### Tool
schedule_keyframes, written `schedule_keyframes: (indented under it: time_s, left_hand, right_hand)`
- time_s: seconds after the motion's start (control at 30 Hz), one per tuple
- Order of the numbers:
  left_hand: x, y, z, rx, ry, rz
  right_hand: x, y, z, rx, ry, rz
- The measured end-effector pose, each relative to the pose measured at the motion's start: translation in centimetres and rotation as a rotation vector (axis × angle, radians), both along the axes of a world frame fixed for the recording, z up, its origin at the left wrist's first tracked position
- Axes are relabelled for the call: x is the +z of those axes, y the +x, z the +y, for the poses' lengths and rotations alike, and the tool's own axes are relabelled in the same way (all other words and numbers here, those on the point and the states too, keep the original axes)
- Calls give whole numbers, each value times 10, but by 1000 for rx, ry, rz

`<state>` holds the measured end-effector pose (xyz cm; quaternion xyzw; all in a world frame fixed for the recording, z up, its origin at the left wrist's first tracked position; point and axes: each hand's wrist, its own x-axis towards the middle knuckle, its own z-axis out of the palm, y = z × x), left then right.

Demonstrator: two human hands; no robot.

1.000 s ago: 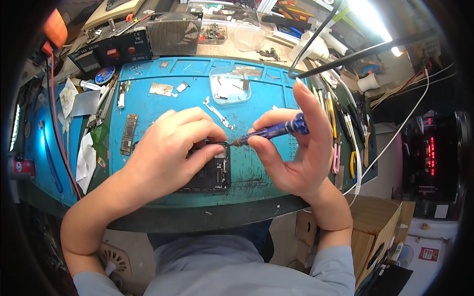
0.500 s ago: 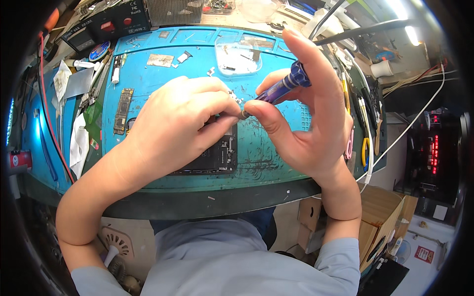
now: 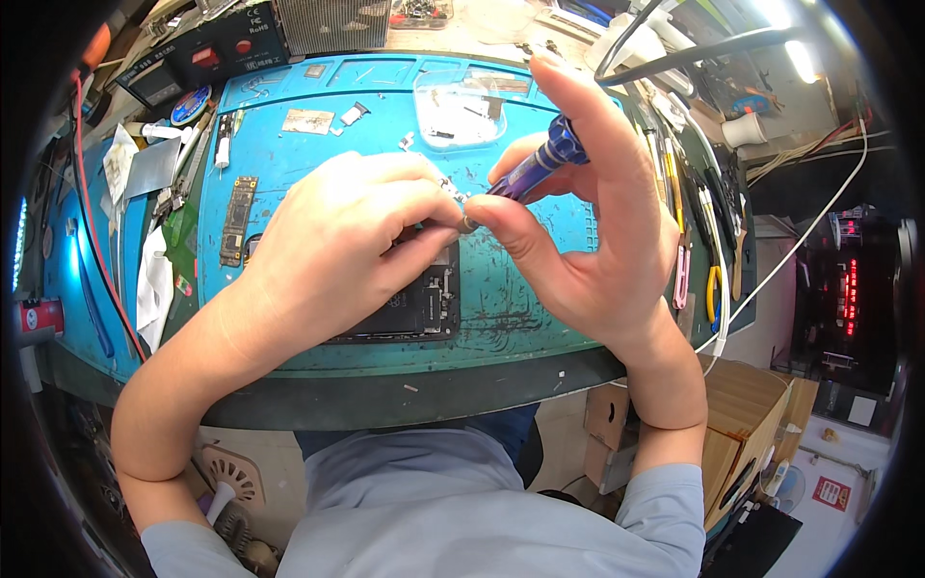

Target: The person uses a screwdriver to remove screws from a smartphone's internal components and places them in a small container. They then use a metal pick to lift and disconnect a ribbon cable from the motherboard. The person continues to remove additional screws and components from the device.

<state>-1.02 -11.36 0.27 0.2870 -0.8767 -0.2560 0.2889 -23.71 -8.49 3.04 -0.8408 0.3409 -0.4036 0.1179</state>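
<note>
My right hand (image 3: 617, 231) is closed around a purple-blue screwdriver (image 3: 537, 166), which slants down to the left with its thick ribbed end up. Thumb and fingers grip the lower handle. My left hand (image 3: 356, 236) is pinched together at the screwdriver's lower end; whatever lies between its fingertips is hidden. Beneath this hand is an opened phone (image 3: 424, 310), its dark inside showing past the fingers and its upper part covered. Small metal parts (image 3: 448, 186) show just beyond the left fingertips. The screwdriver's tip is out of sight behind the fingers.
The blue work mat (image 3: 525, 318) has compartments along its far side. On it are a clear dish of small parts (image 3: 461, 106), a long circuit board (image 3: 238, 220) and a metal plate (image 3: 307, 120). Tools (image 3: 713, 217) lie at the right; a black power unit (image 3: 207, 58) stands far left.
The whole view has shifted slightly. Both hands keep nearly the same pose, and the screwdriver stays in my right hand at the left fingertips.
</note>
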Motion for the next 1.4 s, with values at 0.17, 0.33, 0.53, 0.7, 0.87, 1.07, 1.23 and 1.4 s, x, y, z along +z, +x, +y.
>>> schedule_keyframes:
  time_s: [0.17,0.33,0.53,0.7,0.87,1.07,1.23,1.4]
  left_hand:
    - [2,1,1,7,10,-1]
    - [2,2,0,-2,8,-28]
    - [0,1,1,9,-12,-35]
    - [1,2,1,-4,17,-22]
    - [1,1,1,-8,20,1]
    - [1,1,1,1,26,-31]
    - [0,1,1,9,25,-28]
    - [2,0,2,22,35,-35]
  right_hand:
    - [0,-1,-3,44,-19,4]
    - [-2,-2,-8,99,-96,15]
    - [-5,2,-4,74,-84,-22]
    - [-4,-1,-2,53,-57,-12]
    - [-4,-1,-2,52,-41,-20]
    - [-3,-1,-3,56,-54,-14]
    - [-4,-1,-5,76,-72,-12]
    - [-5,0,-5,83,-81,-32]
